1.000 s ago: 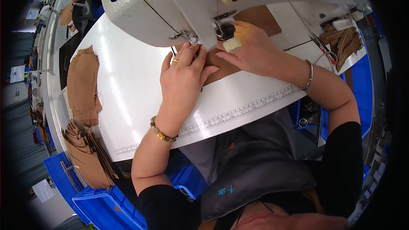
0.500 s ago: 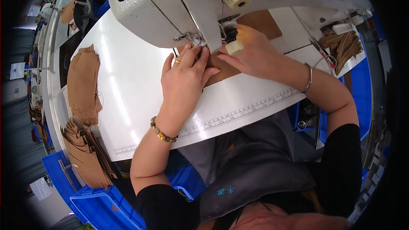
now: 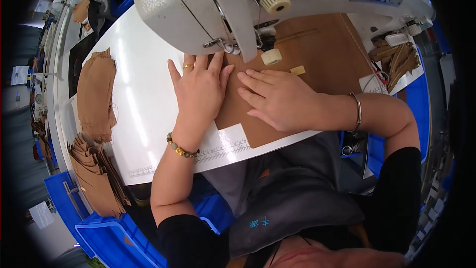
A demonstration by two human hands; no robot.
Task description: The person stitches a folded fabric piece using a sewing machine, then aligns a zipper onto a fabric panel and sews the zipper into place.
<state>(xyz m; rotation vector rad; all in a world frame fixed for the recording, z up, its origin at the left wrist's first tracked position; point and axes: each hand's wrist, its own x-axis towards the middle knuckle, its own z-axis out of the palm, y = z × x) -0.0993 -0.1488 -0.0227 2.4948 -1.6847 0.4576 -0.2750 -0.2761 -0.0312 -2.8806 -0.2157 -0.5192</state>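
Observation:
A large piece of brown fabric point(image 3: 329, 64) lies flat under the sewing machine point(image 3: 171, 22), with a small yellowish tag point(image 3: 297, 70) on it and a slit-like line near the machine. My left hand point(image 3: 201, 87) rests at the fabric's left edge, just in front of the needle area. Its fingers are stretched out, and the fingertips are partly hidden by the machine head. My right hand point(image 3: 280, 97) lies flat on the fabric with its fingers extended and spread. The needle tip and presser foot are hard to make out.
On the white table point(image 3: 144, 104) a stack of brown cut pieces point(image 3: 96, 94) lies at the left, with another brown stack point(image 3: 96, 178) below it. A printed ruler point(image 3: 218, 151) follows the front edge. Brown scraps point(image 3: 396, 57) sit at right. Blue bins point(image 3: 119, 238) stand below.
The brown fabric now spreads wide across the table, reaching the front edge. My right hand has come from beside the needle toward me and lies flat; my left hand has shifted slightly left.

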